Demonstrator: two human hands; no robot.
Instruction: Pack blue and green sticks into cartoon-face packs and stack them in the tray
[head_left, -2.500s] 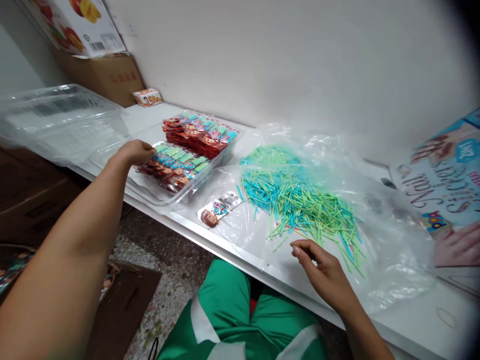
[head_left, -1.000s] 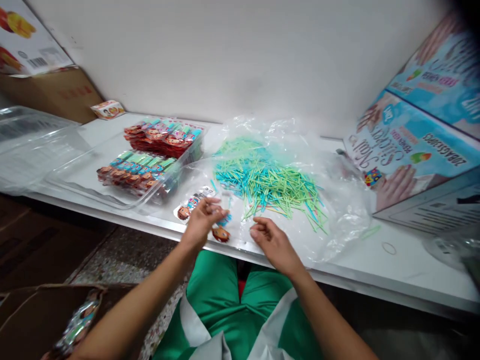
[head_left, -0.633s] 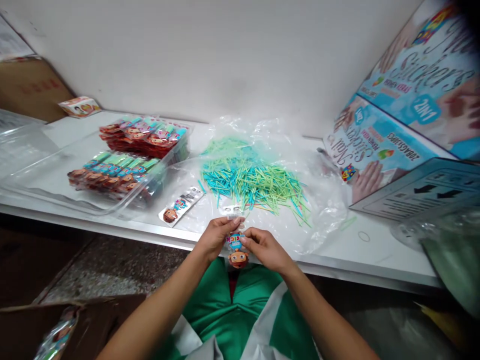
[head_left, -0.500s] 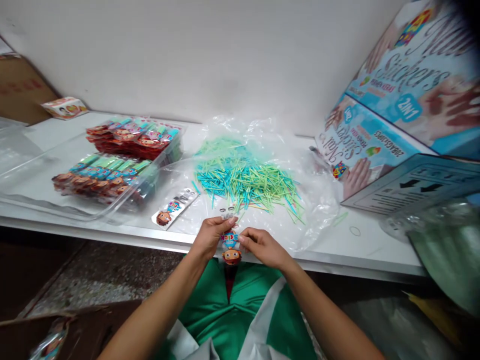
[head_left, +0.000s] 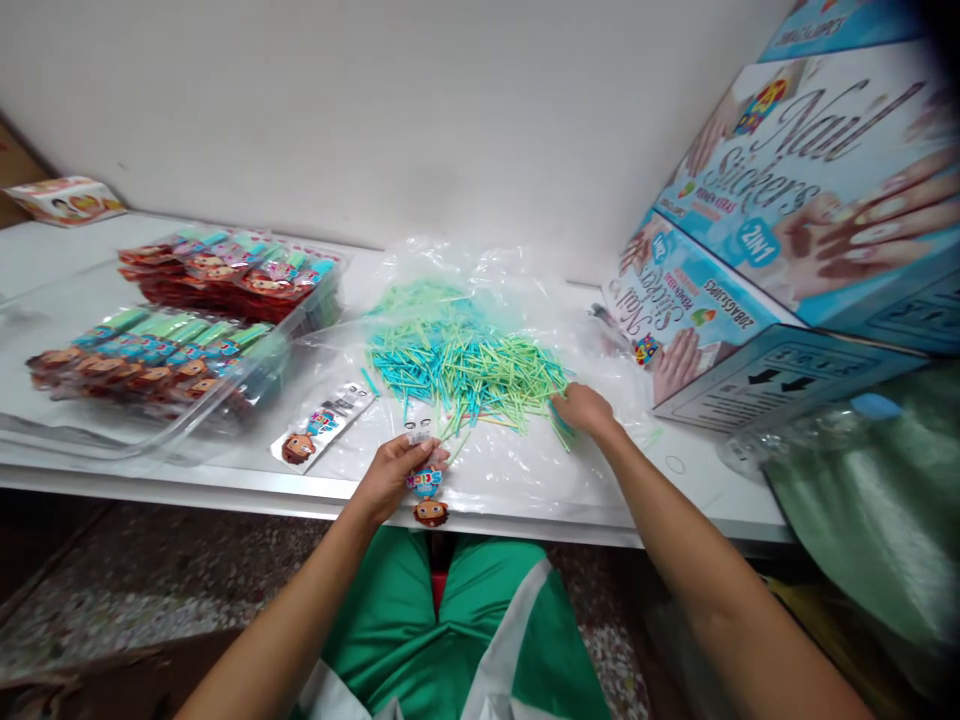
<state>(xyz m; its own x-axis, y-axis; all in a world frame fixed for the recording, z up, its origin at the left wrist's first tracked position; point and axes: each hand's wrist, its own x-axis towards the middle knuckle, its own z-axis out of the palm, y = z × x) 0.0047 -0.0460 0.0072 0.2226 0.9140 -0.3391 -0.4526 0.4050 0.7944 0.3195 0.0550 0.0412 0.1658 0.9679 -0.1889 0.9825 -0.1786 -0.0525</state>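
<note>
My left hand (head_left: 394, 475) is closed on a small printed packet (head_left: 426, 488) with a cartoon head and the word "Stick", held over the table's front edge. My right hand (head_left: 586, 408) reaches to the right end of a heap of thin green and blue sticks (head_left: 480, 370). Its fingers are bent and pinched on sticks there; the fingertips are partly hidden. The heap lies in and on a clear plastic bag (head_left: 517, 465). Left of my left hand, another flat printed packet (head_left: 319, 430) lies on the table.
A clear plastic tray (head_left: 199, 425) at the left holds stacked filled packets (head_left: 150, 355). A small orange-and-white box (head_left: 67, 200) stands behind it. Large blue "Nail Stickers" boxes (head_left: 720, 300) rise at the right. A clear plastic bottle (head_left: 795, 440) lies near the right edge.
My right hand has left the packet and moved right and away from me to the heap of sticks. The left hand still holds the packet. The view has shifted slightly right.
</note>
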